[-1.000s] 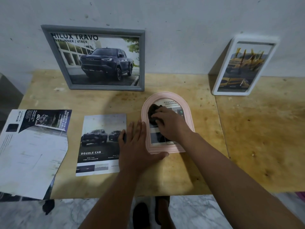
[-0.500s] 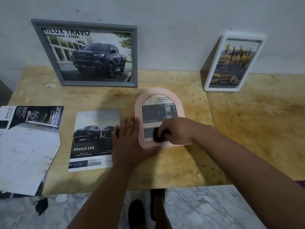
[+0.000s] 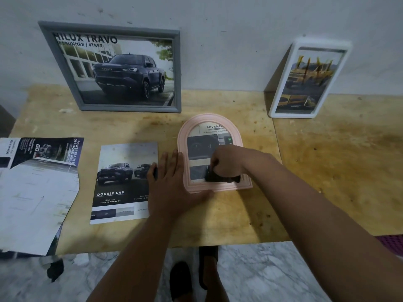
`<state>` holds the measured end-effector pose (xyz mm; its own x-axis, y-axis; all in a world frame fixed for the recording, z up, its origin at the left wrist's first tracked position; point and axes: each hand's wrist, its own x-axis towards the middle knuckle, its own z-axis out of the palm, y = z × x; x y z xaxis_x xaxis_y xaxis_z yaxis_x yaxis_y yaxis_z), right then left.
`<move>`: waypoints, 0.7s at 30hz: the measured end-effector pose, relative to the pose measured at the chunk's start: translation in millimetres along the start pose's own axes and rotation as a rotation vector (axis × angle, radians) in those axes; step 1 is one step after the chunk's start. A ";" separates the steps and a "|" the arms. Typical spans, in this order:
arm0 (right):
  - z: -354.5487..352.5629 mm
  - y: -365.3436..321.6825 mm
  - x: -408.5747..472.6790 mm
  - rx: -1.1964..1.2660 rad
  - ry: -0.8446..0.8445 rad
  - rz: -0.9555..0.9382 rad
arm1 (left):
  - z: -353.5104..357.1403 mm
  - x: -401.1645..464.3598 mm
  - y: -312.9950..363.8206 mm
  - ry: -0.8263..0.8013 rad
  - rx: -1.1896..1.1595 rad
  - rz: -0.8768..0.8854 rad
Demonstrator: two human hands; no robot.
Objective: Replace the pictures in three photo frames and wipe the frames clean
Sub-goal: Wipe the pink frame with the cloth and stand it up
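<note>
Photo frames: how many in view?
3. Grey frame leaning on the wall back left, white frame leaning back right, pink arched frame flat at the table's centre. None seem hidden.

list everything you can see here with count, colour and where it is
grey frame: 1, grey, truck picture inside, leaning on wall, back left
white frame: 1, white, yellow picture inside, leaning on wall, back right
arched frame: 1, pink, flat on table, centre
cloth: 1, black, on arched frame's lower part
double cab page: 1, grey and black, left of arched frame
cut brochure sheet: 1, white and dark, table's left edge
table: 1, worn yellowish wood
left hand: flat, beside arched frame's left edge
right hand: grips cloth
feet in dark footwear: 2, on marble floor
</note>
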<state>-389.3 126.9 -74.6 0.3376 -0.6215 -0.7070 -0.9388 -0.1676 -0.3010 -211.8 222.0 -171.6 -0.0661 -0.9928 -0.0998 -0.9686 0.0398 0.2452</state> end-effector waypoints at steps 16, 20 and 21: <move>13.0 16.3 55.7 0.043 0.601 -0.045 | -1.5 -1.0 0.0 -0.006 -0.003 -0.007; 35.4 2.9 52.7 0.006 0.569 -0.186 | -0.1 -0.1 -0.4 0.000 0.011 -0.005; 41.0 2.1 47.2 -0.005 0.560 -0.214 | 0.5 -0.1 -0.7 -0.002 0.015 -0.003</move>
<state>-372.6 128.6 -134.8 0.4327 -0.8823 -0.1854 -0.8548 -0.3362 -0.3953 -211.3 222.1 -172.3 -0.0635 -0.9927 -0.1028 -0.9723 0.0383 0.2307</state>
